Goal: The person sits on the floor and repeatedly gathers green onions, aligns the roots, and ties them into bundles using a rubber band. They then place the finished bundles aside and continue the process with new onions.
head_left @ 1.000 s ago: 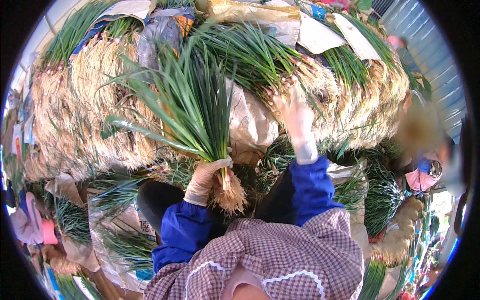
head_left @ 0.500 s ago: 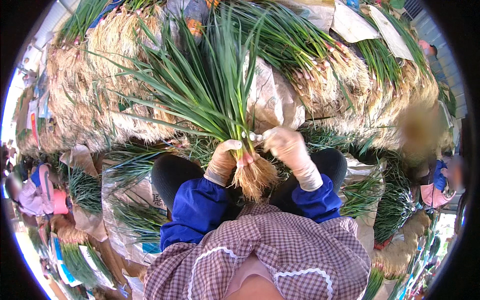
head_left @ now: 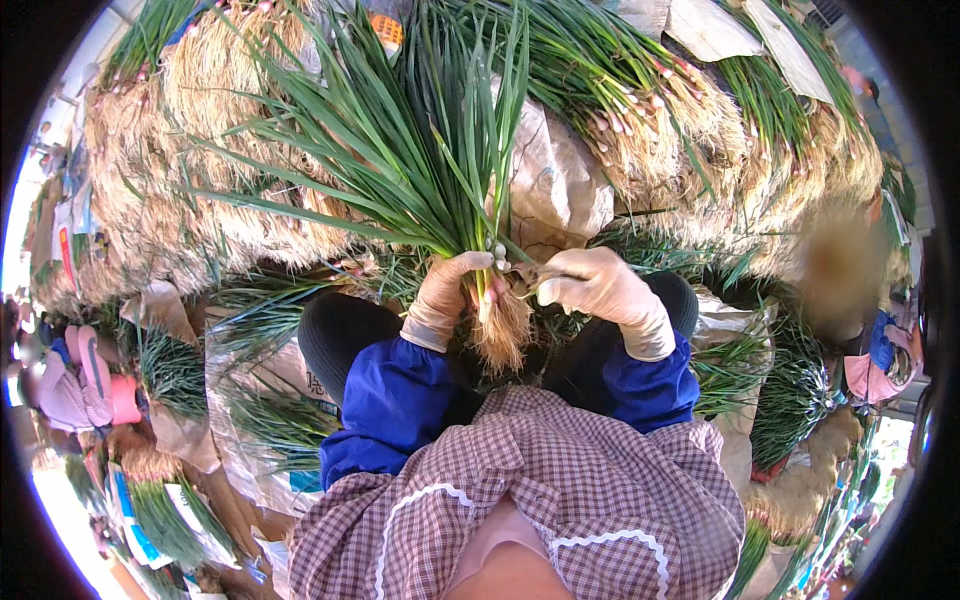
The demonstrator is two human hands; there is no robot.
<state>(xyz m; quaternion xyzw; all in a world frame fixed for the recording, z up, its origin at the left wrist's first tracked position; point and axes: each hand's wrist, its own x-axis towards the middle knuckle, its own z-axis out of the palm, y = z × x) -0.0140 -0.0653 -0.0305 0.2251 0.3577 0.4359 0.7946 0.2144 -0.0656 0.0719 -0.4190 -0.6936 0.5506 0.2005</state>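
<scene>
A bunch of green onions (head_left: 440, 190) stands upright in front of me, its long green leaves fanning out away from me and to the left. My left hand (head_left: 441, 295), in a pale glove, is closed round the bunch just above the pinkish-white bulbs. Below the bulbs hangs a tuft of tan roots (head_left: 502, 335). On the other side, my right hand (head_left: 592, 290), gloved too, is closed with thumb and fingertips pinched on a thin green onion leaf (head_left: 522, 257) at the bunch's right edge. The exact pinch point is partly hidden.
Beyond my hands rises a long heap of green onions (head_left: 690, 140) with roots hanging toward me. A crumpled pale sack (head_left: 560, 180) lies against it. Loose onions (head_left: 280, 430) lie on a sheet at left, and more bunches (head_left: 790, 420) at right. Other people sit at both sides.
My right hand has moved slightly right and away from the bunch, with a thin leaf now stretched toward its fingertips. The bunch in my left hand has shifted slightly up.
</scene>
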